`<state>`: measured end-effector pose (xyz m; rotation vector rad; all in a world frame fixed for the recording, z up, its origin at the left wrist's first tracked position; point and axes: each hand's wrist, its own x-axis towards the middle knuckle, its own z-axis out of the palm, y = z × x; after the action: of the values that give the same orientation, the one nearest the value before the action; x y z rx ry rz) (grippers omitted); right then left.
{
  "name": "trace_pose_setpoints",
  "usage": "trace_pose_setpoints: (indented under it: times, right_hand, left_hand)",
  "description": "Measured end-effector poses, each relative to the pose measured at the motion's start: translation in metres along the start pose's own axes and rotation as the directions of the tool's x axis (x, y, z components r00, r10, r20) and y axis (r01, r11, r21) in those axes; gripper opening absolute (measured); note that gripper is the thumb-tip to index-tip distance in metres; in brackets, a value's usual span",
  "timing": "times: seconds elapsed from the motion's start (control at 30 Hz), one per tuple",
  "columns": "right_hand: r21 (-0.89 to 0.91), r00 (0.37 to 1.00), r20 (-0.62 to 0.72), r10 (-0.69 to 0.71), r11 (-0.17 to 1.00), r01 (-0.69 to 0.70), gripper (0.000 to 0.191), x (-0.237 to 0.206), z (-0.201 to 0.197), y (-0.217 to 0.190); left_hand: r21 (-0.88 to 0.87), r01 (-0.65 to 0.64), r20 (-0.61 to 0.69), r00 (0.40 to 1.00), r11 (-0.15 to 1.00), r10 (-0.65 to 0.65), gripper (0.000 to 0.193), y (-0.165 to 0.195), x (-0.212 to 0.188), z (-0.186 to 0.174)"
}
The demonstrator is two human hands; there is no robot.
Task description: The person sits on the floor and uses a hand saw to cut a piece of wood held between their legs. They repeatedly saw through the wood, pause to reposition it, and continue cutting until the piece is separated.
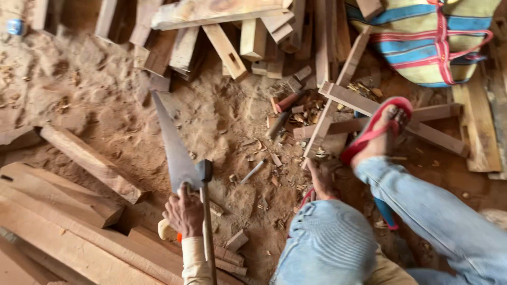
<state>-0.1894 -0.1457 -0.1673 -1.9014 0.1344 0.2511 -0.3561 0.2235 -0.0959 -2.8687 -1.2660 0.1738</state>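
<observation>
One hand (185,211) in view, near centre-left; which side it belongs to cannot be told. Its fingers are clamped around the handle end of a handsaw (174,148) together with a hammer (206,211). The saw blade runs from the fist far-left over the sawdust floor (105,95). The hammer head sits just right of the blade, its shaft running near. Wooden planks (79,227) lie left.

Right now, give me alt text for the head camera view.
A hand grips a handsaw and a hammer together above sandy ground strewn with wood offcuts. The person's jeans-clad legs and a red sandal are at right.
</observation>
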Motion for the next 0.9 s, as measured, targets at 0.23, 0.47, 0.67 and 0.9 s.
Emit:
trace_pose_setpoints:
  times: [0.23, 0.47, 0.67, 0.9]
  right_hand:
    - [0.337, 0.966, 0.171, 0.196, 0.909, -0.244, 0.055, -0.01, 0.006, -0.002]
    - [0.488, 0.938, 0.237, 0.254, 0.803, -0.341, 0.047, -0.002, 0.003, -0.007]
    - [0.548, 0.927, 0.254, 0.276, 0.749, -0.373, 0.04, 0.003, -0.012, 0.007]
    - [0.614, 0.928, 0.27, 0.255, 0.697, -0.37, 0.033, 0.009, -0.008, 0.017]
  left_hand:
    - [-0.279, -0.037, 0.059, 0.997, 0.96, 0.056, 0.052, 0.047, 0.027, -0.027]
    - [-0.953, 0.116, 0.219, 0.902, 0.28, 0.372, 0.088, 0.229, 0.161, -0.029]
    - [-0.896, 0.268, 0.149, 0.932, -0.355, 0.329, 0.063, 0.323, 0.21, -0.025]
    - [-0.937, 0.222, 0.172, 0.965, -0.269, 0.198, 0.033, 0.213, 0.21, -0.035]
